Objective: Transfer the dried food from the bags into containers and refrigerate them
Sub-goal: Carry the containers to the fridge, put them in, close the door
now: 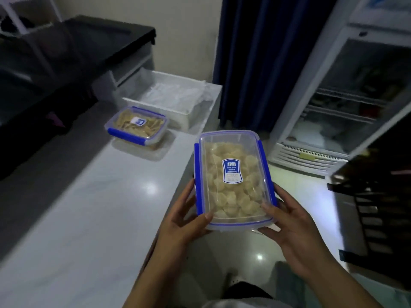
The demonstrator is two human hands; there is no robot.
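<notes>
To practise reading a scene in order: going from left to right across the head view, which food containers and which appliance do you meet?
container of tan strips → container of pale pieces, held up → fridge

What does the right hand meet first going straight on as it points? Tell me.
The right hand points forward-left into the container it grips. Pushed on together, they would probably reach the counter edge next, though depth is unclear.
</notes>
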